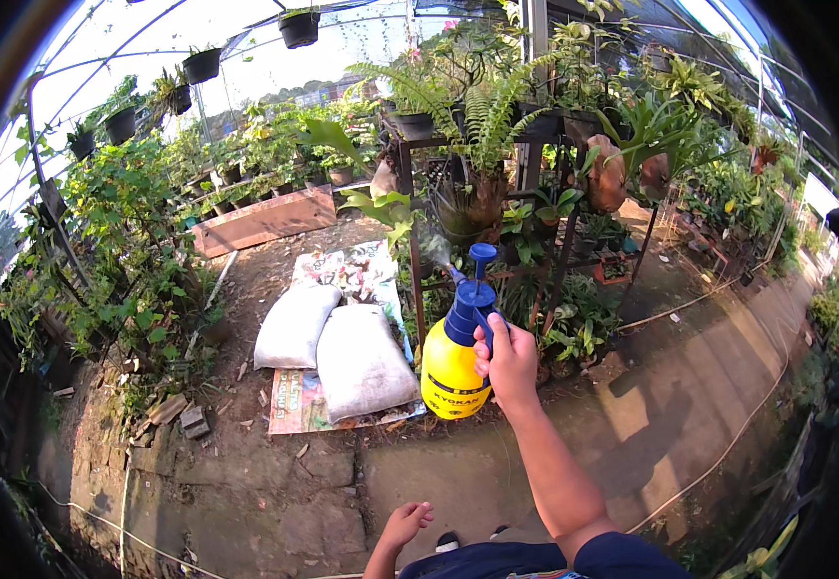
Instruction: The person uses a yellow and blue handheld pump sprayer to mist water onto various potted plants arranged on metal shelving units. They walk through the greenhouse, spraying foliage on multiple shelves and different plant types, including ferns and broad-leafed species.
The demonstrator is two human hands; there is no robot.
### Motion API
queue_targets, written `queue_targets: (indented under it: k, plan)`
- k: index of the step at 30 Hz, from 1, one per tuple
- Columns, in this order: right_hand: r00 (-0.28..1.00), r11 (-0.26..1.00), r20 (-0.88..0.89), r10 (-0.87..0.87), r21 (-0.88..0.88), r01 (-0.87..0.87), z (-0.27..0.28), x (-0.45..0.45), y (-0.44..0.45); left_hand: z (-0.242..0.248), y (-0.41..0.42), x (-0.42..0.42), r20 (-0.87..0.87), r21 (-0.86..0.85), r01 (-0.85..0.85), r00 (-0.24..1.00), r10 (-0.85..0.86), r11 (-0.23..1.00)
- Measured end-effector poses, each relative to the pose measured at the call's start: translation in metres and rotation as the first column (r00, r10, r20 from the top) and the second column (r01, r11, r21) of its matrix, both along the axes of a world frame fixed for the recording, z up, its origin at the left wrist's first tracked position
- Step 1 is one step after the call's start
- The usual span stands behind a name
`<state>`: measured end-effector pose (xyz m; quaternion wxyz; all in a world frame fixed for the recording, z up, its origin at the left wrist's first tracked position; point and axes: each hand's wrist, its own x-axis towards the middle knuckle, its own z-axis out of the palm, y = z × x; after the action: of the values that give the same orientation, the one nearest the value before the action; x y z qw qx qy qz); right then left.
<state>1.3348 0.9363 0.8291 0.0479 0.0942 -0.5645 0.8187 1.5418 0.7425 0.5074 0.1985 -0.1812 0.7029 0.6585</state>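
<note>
My right hand grips the handle of a yellow pump sprayer with a dark blue head and plunger. Fine mist leaves its nozzle toward potted plants on a metal rack. A large fern rises from the rack's top, and a hanging plant pot is just beyond the mist. Low in front of my body, my left hand hangs empty with its fingers loosely bent. To the left of the sprayer, two filled white sacks lie on a printed sheet on the ground.
The rack's rusty leg stands close behind the sprayer. Staghorn ferns hang at its right side. A thin hose curves along the concrete path. Leafy shrubs grow at left, near a wooden plank. Several black pots hang overhead.
</note>
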Motion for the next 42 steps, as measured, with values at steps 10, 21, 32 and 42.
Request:
queue_targets:
  k: [10, 21, 32, 42]
  plan:
    - [0.975, 0.973, 0.076, -0.209, -0.087, 0.215, -0.029, 0.008, 0.067, -0.008, 0.023, -0.036, 0.112, -0.038, 0.314, 0.945, -0.308, 0.949]
    - [0.986, 0.984, 0.001, -0.169, 0.061, 0.169, -0.039, -0.037, 0.204, 0.003, 0.097, -0.157, -0.019, -0.117, 0.145, 0.989, -0.148, 0.983]
    - [0.912, 0.797, -0.388, -0.134, 0.504, 0.332, -0.065, -0.079, 0.374, 0.039, 0.346, -0.236, 0.015, -0.045, 0.458, 0.889, -0.458, 0.888]
    - [0.93, 0.912, -0.05, -0.365, 0.18, 0.368, -0.063, -0.094, 0.52, 0.048, 0.431, -0.262, 0.137, -0.066, 0.493, 0.865, -0.482, 0.867]
